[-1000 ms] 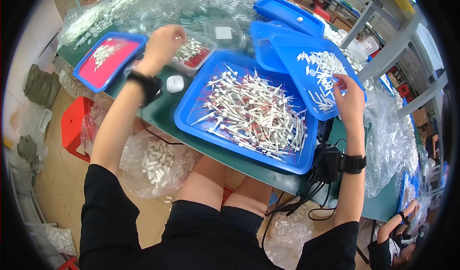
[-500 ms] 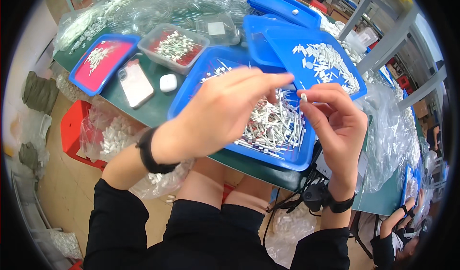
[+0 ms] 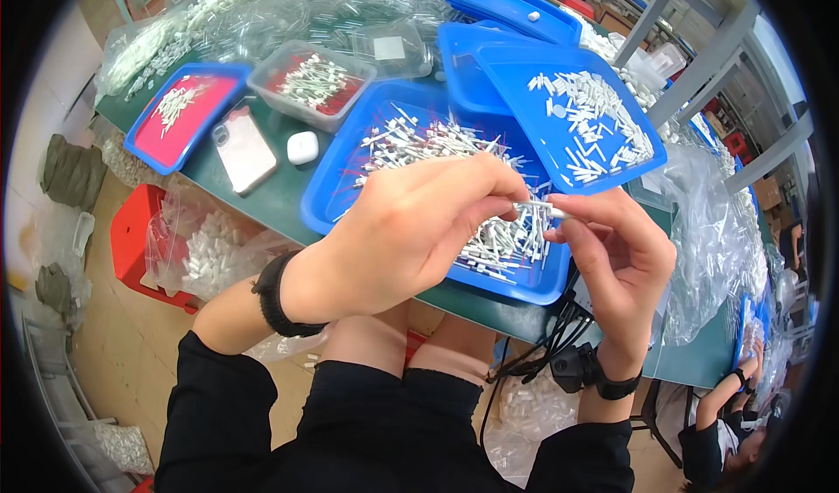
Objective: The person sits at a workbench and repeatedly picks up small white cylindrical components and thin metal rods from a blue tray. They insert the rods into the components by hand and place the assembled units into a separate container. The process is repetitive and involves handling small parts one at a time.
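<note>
In front of me, my left hand is closed in a pinch on a thin white stick. My right hand pinches a small white tube between thumb and forefinger. The stick's end meets the tube at the right fingertips; whether it is inside the tube I cannot tell. Both hands are over a blue tray heaped with thin white sticks, some with reddish parts. Behind my right hand, a second blue tray bears loose short white tubes.
To the left lie a pink-lined blue tray, a phone, a white rounded case and a clear box of sticks. Plastic bags crowd the right. Black cables hang at the table edge. Another person's arm shows lower right.
My left hand has moved down, its outstretched forefinger now drawn into a pinch. A stick now shows between my hands, meeting the tube, which has tipped sideways and come slightly lower.
</note>
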Motion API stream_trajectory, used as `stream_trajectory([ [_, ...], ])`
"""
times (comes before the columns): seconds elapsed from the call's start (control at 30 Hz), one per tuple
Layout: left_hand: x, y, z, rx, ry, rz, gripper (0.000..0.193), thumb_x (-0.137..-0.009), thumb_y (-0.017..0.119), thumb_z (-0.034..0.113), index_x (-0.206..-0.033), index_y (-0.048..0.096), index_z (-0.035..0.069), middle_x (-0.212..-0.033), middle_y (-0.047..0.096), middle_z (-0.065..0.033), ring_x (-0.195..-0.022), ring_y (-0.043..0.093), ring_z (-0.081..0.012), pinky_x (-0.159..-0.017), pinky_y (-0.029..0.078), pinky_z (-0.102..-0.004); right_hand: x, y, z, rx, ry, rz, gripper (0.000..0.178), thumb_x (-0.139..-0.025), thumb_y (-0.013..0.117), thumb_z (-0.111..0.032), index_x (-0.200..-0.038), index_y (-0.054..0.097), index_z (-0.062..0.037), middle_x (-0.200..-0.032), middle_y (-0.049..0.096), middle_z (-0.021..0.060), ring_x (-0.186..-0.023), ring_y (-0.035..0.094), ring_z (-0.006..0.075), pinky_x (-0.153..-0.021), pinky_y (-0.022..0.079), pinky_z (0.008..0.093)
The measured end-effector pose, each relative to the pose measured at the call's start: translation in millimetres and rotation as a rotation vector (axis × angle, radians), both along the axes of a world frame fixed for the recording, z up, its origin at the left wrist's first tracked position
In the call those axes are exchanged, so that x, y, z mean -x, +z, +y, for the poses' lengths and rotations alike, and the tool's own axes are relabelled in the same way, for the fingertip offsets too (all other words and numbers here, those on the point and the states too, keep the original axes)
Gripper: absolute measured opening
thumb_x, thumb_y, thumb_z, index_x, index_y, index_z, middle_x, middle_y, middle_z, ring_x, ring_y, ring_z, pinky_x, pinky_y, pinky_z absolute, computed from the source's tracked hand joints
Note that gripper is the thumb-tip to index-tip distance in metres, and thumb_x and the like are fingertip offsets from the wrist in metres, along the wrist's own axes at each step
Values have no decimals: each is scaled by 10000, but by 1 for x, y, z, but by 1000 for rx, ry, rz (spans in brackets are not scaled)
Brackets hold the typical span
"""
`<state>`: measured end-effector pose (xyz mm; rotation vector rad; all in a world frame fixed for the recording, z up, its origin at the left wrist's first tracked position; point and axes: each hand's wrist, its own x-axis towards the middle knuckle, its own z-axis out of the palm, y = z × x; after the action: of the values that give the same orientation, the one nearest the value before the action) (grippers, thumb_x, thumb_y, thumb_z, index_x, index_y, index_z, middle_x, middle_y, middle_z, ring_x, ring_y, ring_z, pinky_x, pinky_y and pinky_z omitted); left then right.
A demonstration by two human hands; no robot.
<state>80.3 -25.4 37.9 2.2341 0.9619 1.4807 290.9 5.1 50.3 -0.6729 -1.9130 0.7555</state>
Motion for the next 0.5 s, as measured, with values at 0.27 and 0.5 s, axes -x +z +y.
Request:
stream_trajectory([
  [0.27, 0, -1, -2, -78, 38, 36, 139, -860, 564, -75, -972, 633, -30, -831, 676, -122, -755, 676, -220, -653, 527, -284, 2, -1, -3, 23, -15, 29, 270, -769, 632, 109, -989, 717, -23, -760, 637, 61, -657, 579, 100, -594, 483, 214],
  [0.5, 1, -4, -4, -139, 52, 107, 143, -832, 590, -84, -952, 637, -22, -836, 660, -118, -741, 651, -227, -636, 516, -296, 3, 6, -10, -143, -111, -155, 233, -767, 653, 88, -959, 717, -28, -718, 640, 59, -607, 588, 121, -584, 492, 225],
])
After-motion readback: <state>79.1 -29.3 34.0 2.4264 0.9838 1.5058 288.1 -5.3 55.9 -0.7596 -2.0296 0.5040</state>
